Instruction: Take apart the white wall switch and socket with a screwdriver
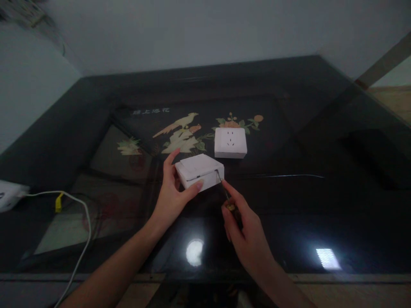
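While the left hand (173,188) is pinching a white box (210,179) at its left end, thumb pressing along the near side and fingers curling around the far edge, the right hand (248,229) is gripping the handle of a slim screwdriver (231,207), index finger lying forward along the shaft. The tip is meeting a dark seam under the cover (199,164), close to the box's right corner; whether it is sitting inside the gap, cannot tell. Location: box is sitting at an angle around the middle of the glossy desk (289,209), just in front of a wall socket (230,142) that is resting slots-up; contact beneath is not showing. Off to the left, a white cable (89,226) is running from a power strip (11,196).

Handling, judged: box is looking light, stiff and smooth, likely plastic, so probably tending to slide on the polished top. The cover's thin edge is seeming the fragile part. Solid lower walls are offering the best hold, clear of seam and tip.
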The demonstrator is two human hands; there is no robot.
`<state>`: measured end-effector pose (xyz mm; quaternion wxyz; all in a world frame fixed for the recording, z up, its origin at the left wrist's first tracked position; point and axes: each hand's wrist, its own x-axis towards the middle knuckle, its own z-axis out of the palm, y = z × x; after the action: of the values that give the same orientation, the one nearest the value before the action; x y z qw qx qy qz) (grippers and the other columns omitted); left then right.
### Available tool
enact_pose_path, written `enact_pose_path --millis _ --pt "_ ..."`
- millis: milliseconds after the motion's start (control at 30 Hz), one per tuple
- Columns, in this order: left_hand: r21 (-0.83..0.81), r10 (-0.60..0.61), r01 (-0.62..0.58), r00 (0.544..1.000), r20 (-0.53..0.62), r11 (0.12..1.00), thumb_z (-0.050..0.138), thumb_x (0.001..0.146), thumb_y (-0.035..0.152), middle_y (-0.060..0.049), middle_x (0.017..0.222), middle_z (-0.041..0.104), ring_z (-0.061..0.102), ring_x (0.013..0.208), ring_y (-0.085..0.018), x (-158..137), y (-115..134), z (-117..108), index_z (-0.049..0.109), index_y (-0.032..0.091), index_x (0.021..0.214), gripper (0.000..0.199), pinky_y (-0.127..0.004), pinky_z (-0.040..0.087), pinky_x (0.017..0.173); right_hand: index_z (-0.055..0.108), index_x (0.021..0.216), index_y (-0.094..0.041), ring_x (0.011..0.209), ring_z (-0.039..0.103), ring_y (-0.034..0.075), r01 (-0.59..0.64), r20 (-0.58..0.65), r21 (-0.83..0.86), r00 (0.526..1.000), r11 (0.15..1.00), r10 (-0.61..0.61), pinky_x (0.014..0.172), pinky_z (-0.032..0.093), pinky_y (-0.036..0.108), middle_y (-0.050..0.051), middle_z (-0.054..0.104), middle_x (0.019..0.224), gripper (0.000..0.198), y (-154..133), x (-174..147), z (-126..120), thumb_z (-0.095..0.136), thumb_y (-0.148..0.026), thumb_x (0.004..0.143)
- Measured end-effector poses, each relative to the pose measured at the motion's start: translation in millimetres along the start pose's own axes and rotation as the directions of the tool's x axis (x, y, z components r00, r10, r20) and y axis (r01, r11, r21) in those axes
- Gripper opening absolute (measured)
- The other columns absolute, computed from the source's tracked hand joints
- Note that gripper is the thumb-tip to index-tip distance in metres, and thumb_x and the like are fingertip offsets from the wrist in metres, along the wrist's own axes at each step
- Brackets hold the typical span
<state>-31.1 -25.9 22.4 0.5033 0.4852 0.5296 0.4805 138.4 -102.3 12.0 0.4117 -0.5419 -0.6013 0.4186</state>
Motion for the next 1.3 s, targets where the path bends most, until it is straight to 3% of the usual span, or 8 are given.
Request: enact_pose_path --millis 200,400,500,633,767,933,1133,1300 --pt "-0.165 -0.143 0.157 0.985 0.095 0.974 0.085 0.066 0.043 -0.005 0.115 0.064 0.062 0.114 -0.027 -6.4 14.1 -4.7 0.024 0.029 0.15 0.104 -0.038 0.049 0.099 0.053 0.135 -0.026 0.049 0.051 0.006 -0.163 -0.17 0.158 0.967 0.974 0.19 0.041 0.044 0.022 0.006 0.065 0.107 0.045 -3.0 11.2 -17.0 0.058 -0.034 0.091" --pt "-0.202 -0.206 0.262 0.943 0.261 0.944 0.088 0.059 0.053 -0.003 0.103 0.067 0.067 0.09 -0.022 -14.8 21.3 -7.9 0.042 0.027 0.141 0.098 -0.028 0.054 0.075 0.049 0.137 -0.029 0.042 0.047 0.0 -0.31 0.076 0.437 0.948 0.844 0.309 0.035 0.042 0.018 0.01 0.063 0.13 0.063 -15.6 19.5 -20.5 0.071 -0.044 0.081" --pt "-0.255 -0.186 0.222 0.97 0.157 0.941 0.079 0.063 0.068 -0.006 0.107 0.069 0.068 0.093 -0.025 -22.3 18.7 -7.9 0.053 0.024 0.13 0.084 -0.031 0.055 0.072 0.05 0.135 -0.031 0.04 0.047 -0.001 -0.359 0.144 0.528 0.931 0.77 0.335 0.034 0.041 0.016 0.009 0.062 0.13 0.06 -18.1 14.4 -14.9 0.07 -0.047 0.081" --pt "-0.411 -0.189 0.181 0.982 0.021 0.894 0.061 0.067 0.084 -0.011 0.116 0.069 0.063 0.113 -0.035 -42.1 18.1 4.4 0.061 0.022 0.12 0.081 -0.045 0.056 0.088 0.052 0.131 -0.033 0.04 0.045 -0.004 -0.354 0.147 0.653 0.927 0.67 0.346 0.032 0.037 0.013 0.008 0.058 0.133 0.057 -19.4 9.0 -2.8 0.072 -0.048 0.08" --pt "-0.458 -0.159 0.099 0.983 -0.096 0.884 0.083 0.059 0.065 -0.01 0.125 0.065 0.062 0.115 -0.036 -63.3 15.5 28.5 0.046 0.03 0.14 0.096 -0.048 0.056 0.091 0.055 0.127 -0.032 0.039 0.045 -0.004 -0.378 0.199 0.693 0.919 0.614 0.342 0.032 0.036 0.013 0.007 0.06 0.129 0.054 -21.4 6.3 8.1 0.074 -0.048 0.078" --pt "-0.476 -0.285 0.178 0.945 -0.162 0.861 0.091 0.056 0.046 -0.008 0.118 0.066 0.067 0.103 -0.03 -70.0 8.8 43.6 0.034 0.032 0.145 0.106 -0.042 0.057 0.086 0.053 0.13 -0.032 0.042 0.045 0.0 -0.441 0.268 0.578 0.897 0.687 0.351 0.036 0.039 0.016 0.004 0.066 0.115 0.054 -20.3 5.1 7.0 0.073 -0.043 0.081" --pt "-0.467 -0.361 0.23 0.908 -0.214 0.854 0.089 0.058 0.047 -0.008 0.101 0.07 0.069 0.094 -0.028 -67.4 -0.4 42.7 0.055 0.02 0.119 0.075 -0.041 0.057 0.083 0.052 0.135 -0.032 0.05 0.05 0.006 -0.36 0.161 0.324 0.932 0.875 0.324 0.04 0.043 0.02 0.005 0.065 0.107 0.053 -12.1 0.4 -11.2 0.068 -0.042 0.085" --pt "-0.448 -0.338 0.205 0.91 -0.241 0.871 0.089 0.058 0.046 -0.008 0.103 0.069 0.068 0.094 -0.026 -69.4 -6.2 44.1 0.051 0.02 0.121 0.078 -0.039 0.057 0.081 0.048 0.137 -0.038 0.048 0.05 0.005 -0.4 0.163 0.297 0.916 0.867 0.367 0.039 0.042 0.019 -0.001 0.061 0.098 0.05 -4.5 -14.1 -12.9 0.063 -0.042 0.09"
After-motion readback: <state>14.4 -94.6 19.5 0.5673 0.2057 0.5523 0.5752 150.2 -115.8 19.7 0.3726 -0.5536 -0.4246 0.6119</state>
